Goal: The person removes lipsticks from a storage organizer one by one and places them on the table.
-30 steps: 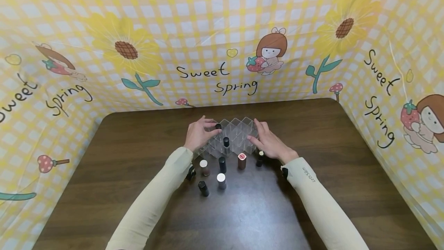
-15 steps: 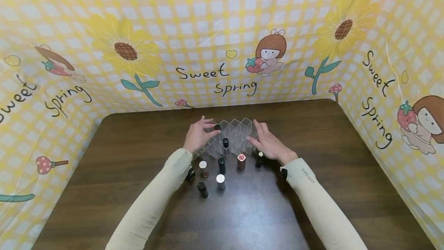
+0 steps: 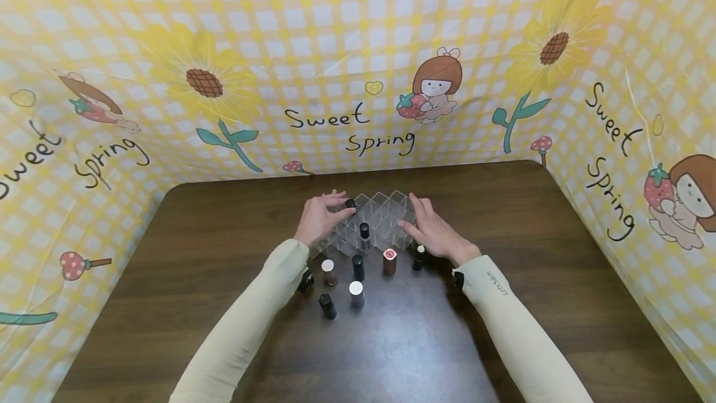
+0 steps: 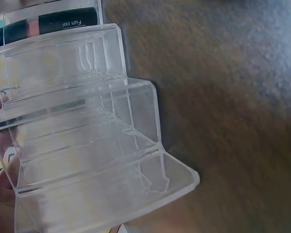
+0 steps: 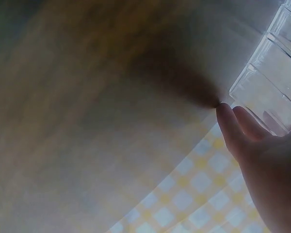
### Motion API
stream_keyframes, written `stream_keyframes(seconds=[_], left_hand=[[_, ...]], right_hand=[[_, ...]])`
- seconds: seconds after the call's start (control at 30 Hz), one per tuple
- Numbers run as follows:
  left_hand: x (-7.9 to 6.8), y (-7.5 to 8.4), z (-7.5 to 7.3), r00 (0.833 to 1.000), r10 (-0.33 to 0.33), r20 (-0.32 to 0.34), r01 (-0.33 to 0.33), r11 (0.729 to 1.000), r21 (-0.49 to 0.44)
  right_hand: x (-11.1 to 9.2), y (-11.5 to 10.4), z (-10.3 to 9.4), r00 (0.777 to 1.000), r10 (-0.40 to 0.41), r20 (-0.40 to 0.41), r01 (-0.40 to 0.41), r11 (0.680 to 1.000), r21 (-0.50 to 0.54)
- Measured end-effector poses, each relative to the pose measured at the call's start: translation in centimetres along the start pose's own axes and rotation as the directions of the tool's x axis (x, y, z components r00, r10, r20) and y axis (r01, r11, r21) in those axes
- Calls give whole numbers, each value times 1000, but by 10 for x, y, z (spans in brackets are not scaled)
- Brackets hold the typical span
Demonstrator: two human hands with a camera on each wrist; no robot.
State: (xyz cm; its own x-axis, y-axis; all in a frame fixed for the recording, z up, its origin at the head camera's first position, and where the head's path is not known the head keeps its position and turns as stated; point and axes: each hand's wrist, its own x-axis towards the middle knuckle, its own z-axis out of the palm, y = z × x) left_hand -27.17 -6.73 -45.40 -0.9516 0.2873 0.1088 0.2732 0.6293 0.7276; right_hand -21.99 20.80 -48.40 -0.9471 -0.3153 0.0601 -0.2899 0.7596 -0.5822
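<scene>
A clear plastic lipstick holder (image 3: 386, 219) with diamond-shaped compartments stands near the back of the table. At its left end my left hand (image 3: 320, 219) pinches the black cap of a lipstick tube (image 3: 350, 204) standing in a rear compartment. My right hand (image 3: 439, 232) rests against the holder's right end with straight fingers (image 5: 229, 124). A second black-capped tube (image 3: 365, 231) stands in the holder's middle. In the left wrist view, a dark green tube (image 4: 68, 19) shows through the clear wall (image 4: 82, 145), and the left fingers are partly hidden behind it.
In front of the holder several tubes stand on the wooden table (image 3: 414, 341): white-topped (image 3: 329, 272), silver-white (image 3: 356, 294), black (image 3: 327, 306), dark (image 3: 358, 267), brown-red (image 3: 390, 262) and a small black one (image 3: 419, 258). A yellow checked cloth (image 3: 335, 67) hangs behind.
The fingers of my left hand have shifted slightly near the black cap. My right hand, the holder and the tubes on the table have stayed in place.
</scene>
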Motion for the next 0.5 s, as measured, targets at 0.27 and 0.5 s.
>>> stream_keyframes(seconds=[0.27, 0.5], left_hand=[[-1, 3, -1, 1000, 1, 22, -1, 1000, -1], [-1, 7, -2, 1000, -7, 8, 7, 1000, -9]], right_hand=[[1, 2, 2, 1000, -2, -3, 2, 1000, -8], [0, 2, 1, 1000, 3, 6, -3, 1000, -6]])
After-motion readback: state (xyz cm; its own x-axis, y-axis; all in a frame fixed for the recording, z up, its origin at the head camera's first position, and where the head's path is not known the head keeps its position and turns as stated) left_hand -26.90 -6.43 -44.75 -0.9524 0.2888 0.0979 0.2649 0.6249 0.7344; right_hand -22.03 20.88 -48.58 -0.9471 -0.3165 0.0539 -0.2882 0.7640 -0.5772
